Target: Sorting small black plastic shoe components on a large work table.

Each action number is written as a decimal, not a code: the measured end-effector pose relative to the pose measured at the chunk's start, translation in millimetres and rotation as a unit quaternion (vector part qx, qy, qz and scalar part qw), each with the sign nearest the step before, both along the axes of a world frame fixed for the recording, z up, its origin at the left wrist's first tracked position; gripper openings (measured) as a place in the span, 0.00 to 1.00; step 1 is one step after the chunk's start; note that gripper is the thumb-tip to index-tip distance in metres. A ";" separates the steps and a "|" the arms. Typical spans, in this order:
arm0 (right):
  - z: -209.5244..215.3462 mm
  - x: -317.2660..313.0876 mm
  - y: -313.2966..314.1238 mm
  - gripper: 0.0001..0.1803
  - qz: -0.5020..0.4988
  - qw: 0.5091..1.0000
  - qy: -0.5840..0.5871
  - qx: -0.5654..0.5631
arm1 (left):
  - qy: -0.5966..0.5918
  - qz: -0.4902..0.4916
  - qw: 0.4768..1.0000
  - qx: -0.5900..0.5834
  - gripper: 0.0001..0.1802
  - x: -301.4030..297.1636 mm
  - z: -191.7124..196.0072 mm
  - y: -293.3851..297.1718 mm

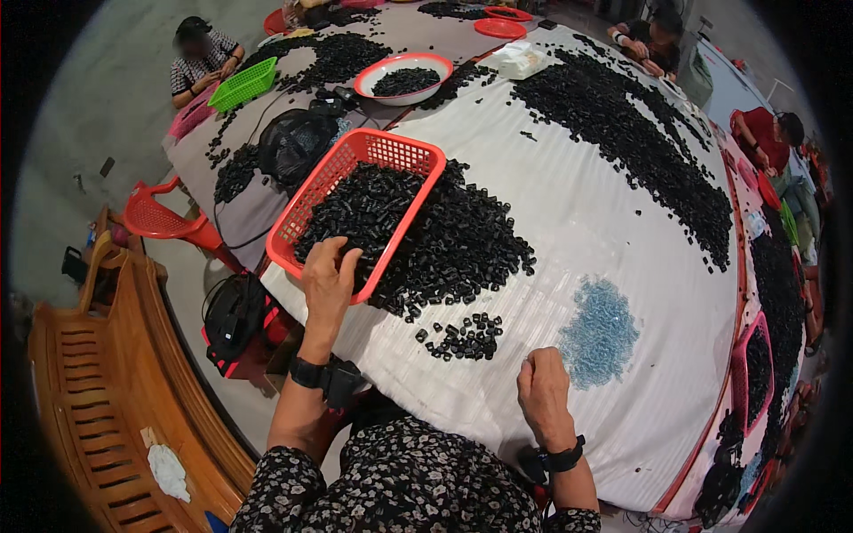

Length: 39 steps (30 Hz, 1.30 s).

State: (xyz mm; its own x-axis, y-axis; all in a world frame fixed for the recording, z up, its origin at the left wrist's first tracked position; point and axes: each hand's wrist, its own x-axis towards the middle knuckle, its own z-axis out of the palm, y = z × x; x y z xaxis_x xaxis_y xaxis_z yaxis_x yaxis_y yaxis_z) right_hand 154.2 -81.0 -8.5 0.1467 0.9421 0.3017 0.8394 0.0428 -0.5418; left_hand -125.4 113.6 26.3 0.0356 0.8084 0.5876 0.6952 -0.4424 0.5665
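Observation:
My left hand (329,275) is over the near end of a red plastic basket (418,153). Its thumb and fingers are apart, and nothing shows between them. Small black plastic pieces (360,209) fill much of the basket. Close to a patch of tiny pale-blue clear pieces (600,333), my right hand (542,391) rests low over the white cloth with its fingers curled together. Whatever they may hold is hidden. A small cluster of black pieces (462,338) lies between my hands, in front of a large black heap (471,244) beside the basket.
The white-covered table (684,391) carries another long spread of black pieces (622,133). Farther back are a red-rimmed white basin (404,78) and a green basket (244,84). Several people sit around the table. A wooden bench (169,382) and a red chair (164,213) stand at left.

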 end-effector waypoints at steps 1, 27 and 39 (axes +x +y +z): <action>-1.6 -0.3 -0.4 0.07 -0.005 1.000 0.026 0.004 | 0.048 0.033 0.998 0.026 0.13 2.6 1.3 -0.4; -13.3 4.6 3.3 0.09 0.002 0.991 0.113 0.070 | 0.140 -0.255 0.956 -0.033 0.06 112.5 -48.9 -41.3; 31.9 -9.5 -3.3 0.04 0.005 0.860 0.508 -0.044 | -0.388 -0.425 0.638 -0.512 0.08 88.1 0.0 -87.9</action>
